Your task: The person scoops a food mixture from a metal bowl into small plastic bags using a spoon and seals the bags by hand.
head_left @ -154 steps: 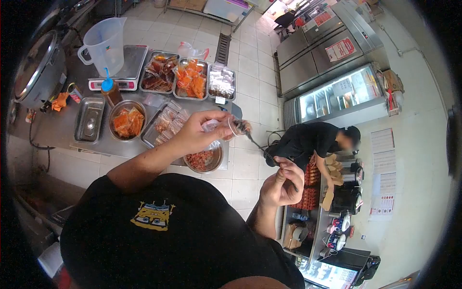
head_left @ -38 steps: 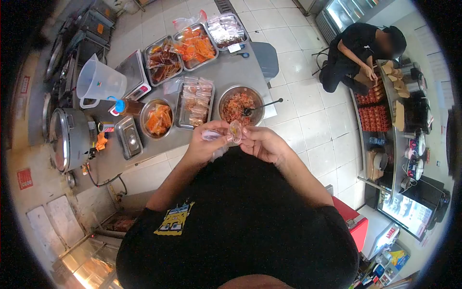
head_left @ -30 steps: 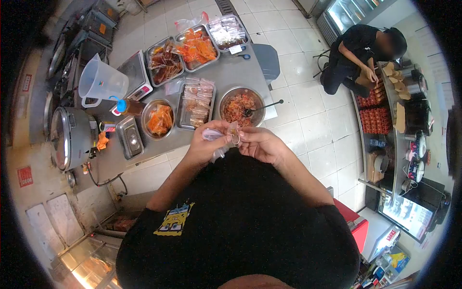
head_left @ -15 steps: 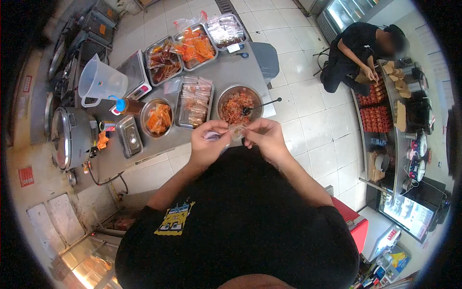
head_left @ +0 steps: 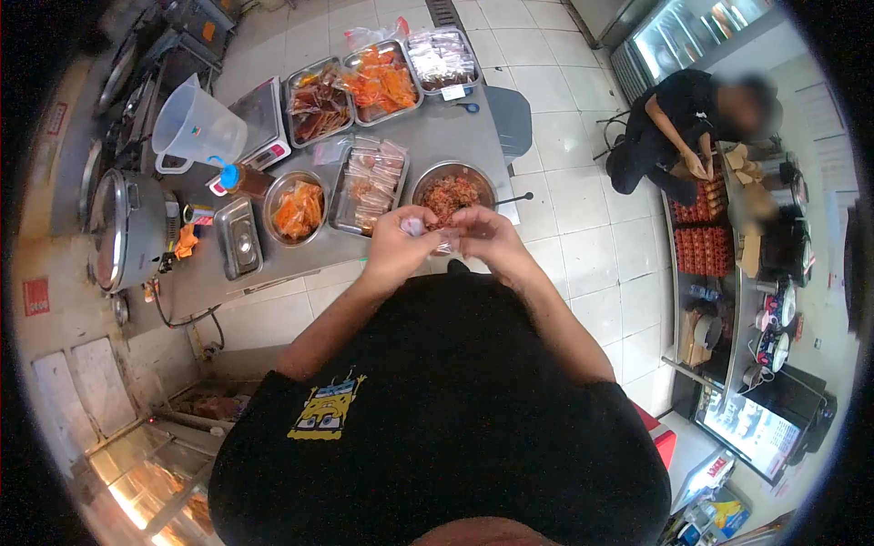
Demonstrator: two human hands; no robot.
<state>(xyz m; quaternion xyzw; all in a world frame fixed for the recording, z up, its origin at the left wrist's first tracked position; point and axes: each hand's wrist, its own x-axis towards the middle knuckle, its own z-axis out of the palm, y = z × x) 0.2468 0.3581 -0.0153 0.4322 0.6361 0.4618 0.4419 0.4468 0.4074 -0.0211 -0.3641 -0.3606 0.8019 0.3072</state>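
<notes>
My left hand (head_left: 399, 247) and my right hand (head_left: 496, 244) meet in front of my chest, fingers pinched on a small clear plastic bag (head_left: 446, 242). Part of the bag is hidden by the fingers. Crumpled whitish plastic also shows in the left palm. Just beyond the hands stands a steel bowl (head_left: 421, 182) of reddish chopped food (head_left: 452, 189). A black-handled spoon (head_left: 519, 197) rests in it, its head hidden behind my right hand. To the left of the bowl lies a metal tray (head_left: 339, 214) of small filled bags (head_left: 375, 173).
Farther back are trays of orange slices (head_left: 387, 82), brown pieces (head_left: 319, 105) and packed bags (head_left: 442, 55). A bowl of orange food (head_left: 299, 209), a lidded steel container (head_left: 239, 241), a sauce bottle (head_left: 244, 179) and a plastic jug (head_left: 196, 127) stand left. A co-worker (head_left: 669, 127) sits by a shelf at right.
Both hands have moved slightly forward, over the bowl's near edge, still pinching the bag. The camera view has shifted a little. The co-worker stays seated at the shelf.
</notes>
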